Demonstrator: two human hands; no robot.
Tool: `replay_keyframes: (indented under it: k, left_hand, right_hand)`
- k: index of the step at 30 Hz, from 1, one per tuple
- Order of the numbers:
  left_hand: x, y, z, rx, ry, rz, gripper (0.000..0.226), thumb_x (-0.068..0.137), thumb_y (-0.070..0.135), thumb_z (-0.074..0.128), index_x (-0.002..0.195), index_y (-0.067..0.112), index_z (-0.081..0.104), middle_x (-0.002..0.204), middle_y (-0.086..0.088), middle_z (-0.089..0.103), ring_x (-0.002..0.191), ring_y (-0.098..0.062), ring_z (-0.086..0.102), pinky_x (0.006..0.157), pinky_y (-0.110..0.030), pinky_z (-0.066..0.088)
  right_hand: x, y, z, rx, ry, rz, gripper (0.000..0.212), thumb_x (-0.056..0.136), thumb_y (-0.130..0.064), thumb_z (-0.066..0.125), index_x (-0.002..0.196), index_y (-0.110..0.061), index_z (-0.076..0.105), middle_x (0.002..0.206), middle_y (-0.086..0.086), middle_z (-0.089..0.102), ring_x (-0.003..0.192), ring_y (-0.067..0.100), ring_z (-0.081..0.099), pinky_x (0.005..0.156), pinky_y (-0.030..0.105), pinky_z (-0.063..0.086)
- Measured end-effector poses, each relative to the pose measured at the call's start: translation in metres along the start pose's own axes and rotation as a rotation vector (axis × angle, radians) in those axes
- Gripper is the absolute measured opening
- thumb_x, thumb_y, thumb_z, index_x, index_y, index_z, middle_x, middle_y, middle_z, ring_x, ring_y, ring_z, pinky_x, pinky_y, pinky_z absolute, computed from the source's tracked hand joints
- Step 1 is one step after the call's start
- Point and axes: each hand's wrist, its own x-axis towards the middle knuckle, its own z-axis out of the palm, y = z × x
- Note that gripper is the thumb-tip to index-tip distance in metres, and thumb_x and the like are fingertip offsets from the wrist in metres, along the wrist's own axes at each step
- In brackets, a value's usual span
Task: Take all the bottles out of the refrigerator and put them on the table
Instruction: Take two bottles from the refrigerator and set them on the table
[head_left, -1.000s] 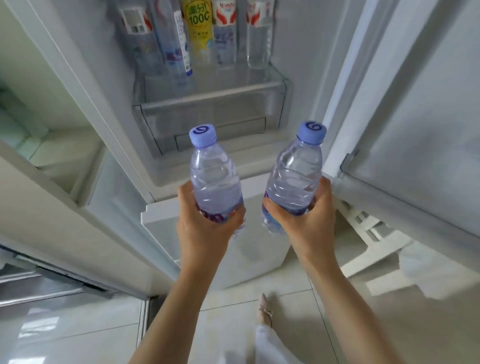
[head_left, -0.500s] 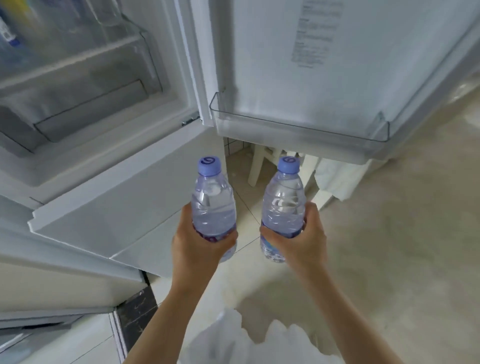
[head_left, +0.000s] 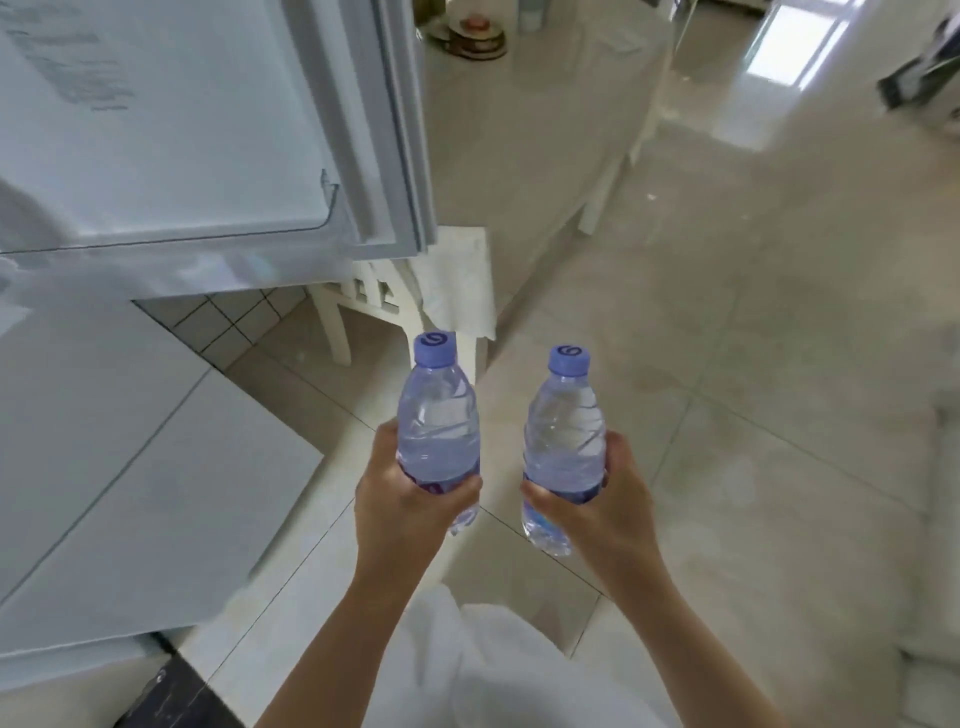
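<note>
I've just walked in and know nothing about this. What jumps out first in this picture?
Two clear plastic water bottles with lilac caps stand out at centre: the left hand grips one bottle, the right hand grips the other bottle, both upright. The open white refrigerator door fills the upper left, and a white-covered table with dishes stands ahead.

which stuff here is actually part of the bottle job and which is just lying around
Part of the job:
- left bottle, gripped by the left hand
- right bottle, gripped by the right hand
- open refrigerator door
- table

Just lying about:
- white chair
- cloth on it
- dishes on the table
</note>
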Motion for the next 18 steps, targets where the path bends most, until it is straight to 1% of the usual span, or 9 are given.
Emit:
replay_keyframes:
  k: [1, 3, 5, 8, 10, 12, 16, 18]
  left_hand:
    - [-0.002, 0.006, 0.021, -0.009, -0.027, -0.001, 0.066, 0.049, 0.033, 0.086, 0.107, 0.026, 0.057, 0.086, 0.014, 0.068, 0.079, -0.012, 0.066, 0.066, -0.025, 0.054]
    - [-0.005, 0.014, 0.06, -0.022, -0.097, -0.029, 0.066, 0.047, 0.034, 0.084, 0.107, 0.027, 0.057, 0.09, 0.011, 0.069, 0.082, -0.015, 0.068, 0.069, -0.029, 0.057]
    - [-0.006, 0.021, 0.092, -0.028, -0.173, -0.065, 0.067, 0.046, 0.034, 0.085, 0.107, 0.027, 0.058, 0.091, 0.008, 0.07, 0.084, -0.019, 0.069, 0.073, -0.036, 0.061]
    - [-0.002, 0.03, 0.129, -0.024, -0.219, -0.094, 0.072, 0.041, 0.042, 0.082, 0.108, 0.028, 0.058, 0.093, 0.008, 0.07, 0.086, -0.019, 0.069, 0.077, -0.044, 0.061]
    - [0.006, 0.037, 0.145, 0.005, -0.222, -0.093, 0.075, 0.041, 0.051, 0.078, 0.109, 0.03, 0.055, 0.094, 0.01, 0.069, 0.087, -0.016, 0.068, 0.079, -0.045, 0.06]
    - [0.019, 0.045, 0.162, 0.05, -0.22, -0.073, 0.075, 0.041, 0.054, 0.075, 0.109, 0.03, 0.055, 0.093, 0.012, 0.068, 0.086, -0.013, 0.067, 0.078, -0.044, 0.059]
    - [0.059, 0.064, 0.193, 0.142, -0.195, -0.012, 0.068, 0.045, 0.043, 0.08, 0.106, 0.029, 0.055, 0.087, 0.014, 0.067, 0.08, -0.01, 0.065, 0.072, -0.038, 0.058]
    - [0.08, 0.074, 0.207, 0.159, -0.202, 0.012, 0.067, 0.047, 0.042, 0.08, 0.108, 0.027, 0.055, 0.087, 0.013, 0.067, 0.079, -0.012, 0.065, 0.072, -0.038, 0.058]
  right_hand:
    - [0.003, 0.01, -0.018, 0.0, 0.01, 0.024, 0.067, 0.055, -0.023, 0.091, 0.11, -0.023, 0.051, 0.094, -0.012, 0.063, 0.084, 0.002, 0.062, 0.062, 0.005, 0.045]
    - [0.011, 0.029, -0.05, 0.0, 0.044, 0.061, 0.066, 0.054, -0.025, 0.091, 0.107, -0.023, 0.052, 0.093, -0.013, 0.065, 0.081, 0.001, 0.063, 0.061, 0.007, 0.047]
    - [0.02, 0.042, -0.077, 0.002, 0.092, 0.093, 0.065, 0.054, -0.026, 0.092, 0.105, -0.024, 0.053, 0.093, -0.012, 0.065, 0.082, 0.003, 0.064, 0.062, 0.01, 0.049]
    - [0.039, 0.057, -0.108, 0.017, 0.126, 0.149, 0.065, 0.055, -0.024, 0.092, 0.106, -0.023, 0.052, 0.094, -0.01, 0.065, 0.085, 0.005, 0.064, 0.061, 0.01, 0.049]
    - [0.055, 0.061, -0.122, 0.034, 0.139, 0.177, 0.064, 0.056, -0.02, 0.091, 0.107, -0.022, 0.052, 0.094, -0.01, 0.065, 0.085, 0.005, 0.064, 0.06, 0.008, 0.048]
    - [0.075, 0.064, -0.134, 0.048, 0.155, 0.19, 0.063, 0.057, -0.018, 0.091, 0.107, -0.023, 0.052, 0.094, -0.011, 0.065, 0.085, 0.005, 0.064, 0.06, 0.008, 0.048]
    - [0.126, 0.062, -0.147, 0.083, 0.176, 0.215, 0.062, 0.058, -0.016, 0.09, 0.106, -0.029, 0.053, 0.091, -0.015, 0.066, 0.081, -0.004, 0.064, 0.063, 0.01, 0.05]
    - [0.151, 0.059, -0.149, 0.091, 0.183, 0.218, 0.063, 0.058, -0.015, 0.089, 0.109, -0.028, 0.054, 0.092, -0.016, 0.067, 0.082, -0.002, 0.064, 0.067, 0.014, 0.051]
